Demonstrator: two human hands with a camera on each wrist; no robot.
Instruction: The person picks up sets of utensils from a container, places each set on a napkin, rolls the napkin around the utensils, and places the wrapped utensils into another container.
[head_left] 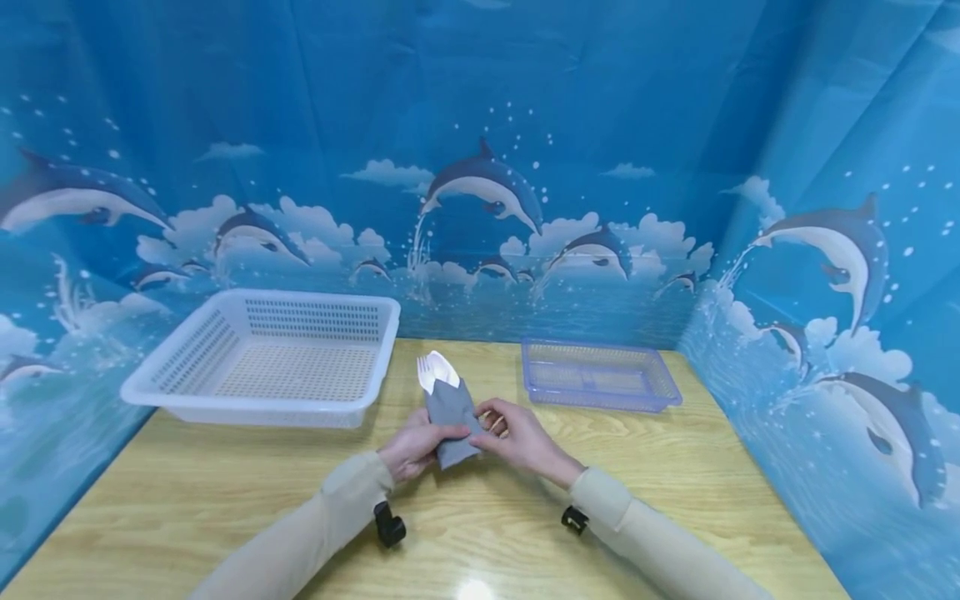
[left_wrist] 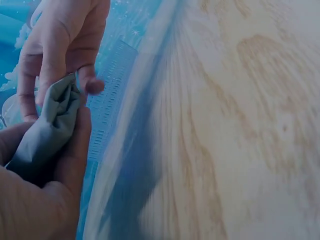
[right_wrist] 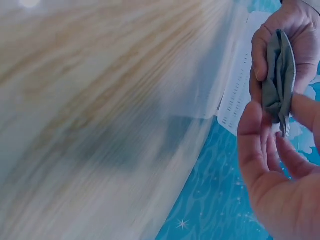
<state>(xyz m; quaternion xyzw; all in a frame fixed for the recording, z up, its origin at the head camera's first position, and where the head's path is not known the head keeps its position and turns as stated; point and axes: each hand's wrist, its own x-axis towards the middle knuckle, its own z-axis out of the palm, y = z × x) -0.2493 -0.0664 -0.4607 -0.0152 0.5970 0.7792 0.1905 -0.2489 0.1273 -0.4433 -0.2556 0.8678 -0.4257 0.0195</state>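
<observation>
A grey cloth (head_left: 452,410) is wrapped around a white fork (head_left: 426,373) and a white spoon (head_left: 442,367), whose heads stick out of its far end. Their handles are hidden inside. My left hand (head_left: 411,447) grips the bundle from the left, thumb across its front. On the other side my right hand (head_left: 522,437) pinches the cloth's right edge between thumb and fingers. Both wrist views show the folded, creased end of the cloth (left_wrist: 50,131), held above the table; in the right wrist view the cloth (right_wrist: 278,75) stands edge-on between the hands.
A large white slotted basket (head_left: 300,367) stands at the back left of the wooden table (head_left: 480,533). Toward the back right is a smaller, shallow purple basket (head_left: 600,375). A blue curtain (head_left: 615,100) printed with dolphins hangs behind and along the sides.
</observation>
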